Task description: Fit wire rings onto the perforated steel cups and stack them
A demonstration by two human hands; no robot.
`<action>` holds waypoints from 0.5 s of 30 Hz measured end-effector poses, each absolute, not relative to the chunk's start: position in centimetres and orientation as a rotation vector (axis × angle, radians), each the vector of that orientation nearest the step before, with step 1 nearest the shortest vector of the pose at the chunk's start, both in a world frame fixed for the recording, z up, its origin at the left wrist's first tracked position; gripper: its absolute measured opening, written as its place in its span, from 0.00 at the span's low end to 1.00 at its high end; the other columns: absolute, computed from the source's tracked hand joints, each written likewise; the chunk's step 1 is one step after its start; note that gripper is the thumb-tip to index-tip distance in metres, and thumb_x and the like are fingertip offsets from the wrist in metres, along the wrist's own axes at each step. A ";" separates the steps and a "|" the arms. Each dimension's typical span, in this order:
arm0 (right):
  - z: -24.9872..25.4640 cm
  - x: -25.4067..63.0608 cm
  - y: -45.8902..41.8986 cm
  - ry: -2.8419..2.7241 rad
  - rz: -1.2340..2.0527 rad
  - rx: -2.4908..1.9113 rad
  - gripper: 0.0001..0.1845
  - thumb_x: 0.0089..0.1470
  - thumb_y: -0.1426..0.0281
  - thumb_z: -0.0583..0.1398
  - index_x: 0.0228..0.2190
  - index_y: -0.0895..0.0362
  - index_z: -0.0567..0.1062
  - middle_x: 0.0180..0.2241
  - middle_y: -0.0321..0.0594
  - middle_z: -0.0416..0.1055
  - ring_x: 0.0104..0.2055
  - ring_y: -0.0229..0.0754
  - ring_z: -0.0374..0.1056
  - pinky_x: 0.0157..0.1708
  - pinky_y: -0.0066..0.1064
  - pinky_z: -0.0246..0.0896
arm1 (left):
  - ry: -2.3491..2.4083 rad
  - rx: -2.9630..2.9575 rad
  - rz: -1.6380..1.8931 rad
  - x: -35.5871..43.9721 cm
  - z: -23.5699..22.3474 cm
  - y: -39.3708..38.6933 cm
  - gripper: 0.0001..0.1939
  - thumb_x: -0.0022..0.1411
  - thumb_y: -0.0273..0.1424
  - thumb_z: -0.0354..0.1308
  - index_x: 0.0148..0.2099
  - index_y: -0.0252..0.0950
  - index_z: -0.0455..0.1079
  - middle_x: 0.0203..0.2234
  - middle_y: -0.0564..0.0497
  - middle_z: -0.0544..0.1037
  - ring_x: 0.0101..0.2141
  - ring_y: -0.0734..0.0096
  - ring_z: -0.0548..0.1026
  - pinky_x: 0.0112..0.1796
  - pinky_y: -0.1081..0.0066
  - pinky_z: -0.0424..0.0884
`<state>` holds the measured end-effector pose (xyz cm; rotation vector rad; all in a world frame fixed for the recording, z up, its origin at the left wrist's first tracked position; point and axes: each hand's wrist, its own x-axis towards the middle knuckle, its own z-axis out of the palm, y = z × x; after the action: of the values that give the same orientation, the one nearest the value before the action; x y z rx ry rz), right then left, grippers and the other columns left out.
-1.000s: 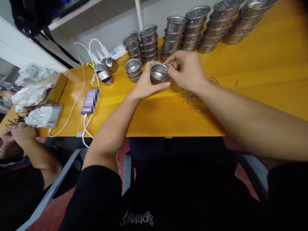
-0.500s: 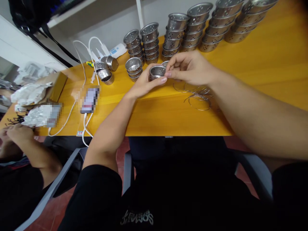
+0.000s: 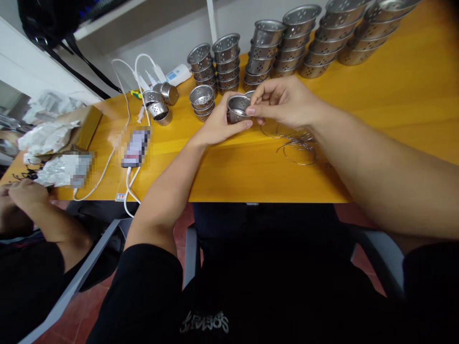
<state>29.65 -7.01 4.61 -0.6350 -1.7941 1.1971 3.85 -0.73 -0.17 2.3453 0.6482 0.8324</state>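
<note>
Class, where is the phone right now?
In the head view, the phone lies on the table, left of the left hand, beside white cables.

Label (image 3: 121,197) on the front edge of the surface (image 3: 229,179): number beginning with 3; second digit unclear. Black shirt (image 3: 251,286): pale stylized lettering on the front, wording not reliably legible. White block (image 3: 178,75) near the wall: blue marking, too small to read. Phone (image 3: 135,148): screen pixelated, unreadable.

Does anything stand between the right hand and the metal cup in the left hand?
Nothing visible: the right hand is at the rim of the metal cup. The wires lie apart, on the table.
</note>
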 end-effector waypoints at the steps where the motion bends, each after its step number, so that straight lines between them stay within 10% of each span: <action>1: 4.6 29.7 -7.0 -1.799 1.197 -0.637 0.36 0.50 0.37 0.84 0.37 0.53 0.81 0.29 0.37 0.79 0.28 0.39 0.71 0.29 0.32 0.71 | 0.643 2.343 0.830 3.8 -0.1 -0.7 0.53 0.64 0.73 0.68 0.73 0.43 0.58 0.66 0.43 0.75 0.67 0.46 0.79 0.73 0.43 0.71; 10: 4.0 29.5 -7.1 -1.745 0.891 -0.744 0.37 0.57 0.33 0.79 0.46 0.51 0.84 0.39 0.42 0.80 0.29 0.40 0.69 0.32 0.40 0.71 | 0.712 2.283 0.872 4.0 -0.7 -0.4 0.55 0.63 0.75 0.67 0.75 0.45 0.56 0.68 0.43 0.74 0.70 0.45 0.78 0.75 0.43 0.69; 15: 4.0 29.8 -7.6 -1.906 0.437 -0.877 0.21 0.71 0.44 0.71 0.45 0.49 0.86 0.49 0.48 0.80 0.45 0.55 0.77 0.48 0.55 0.80 | 0.737 2.301 0.904 3.8 -0.8 0.0 0.54 0.64 0.75 0.66 0.75 0.46 0.56 0.67 0.43 0.75 0.70 0.46 0.78 0.76 0.44 0.67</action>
<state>29.78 -7.64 4.03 -0.8770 -1.9057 0.4368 3.75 -0.01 -0.80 2.3014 0.7366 0.9036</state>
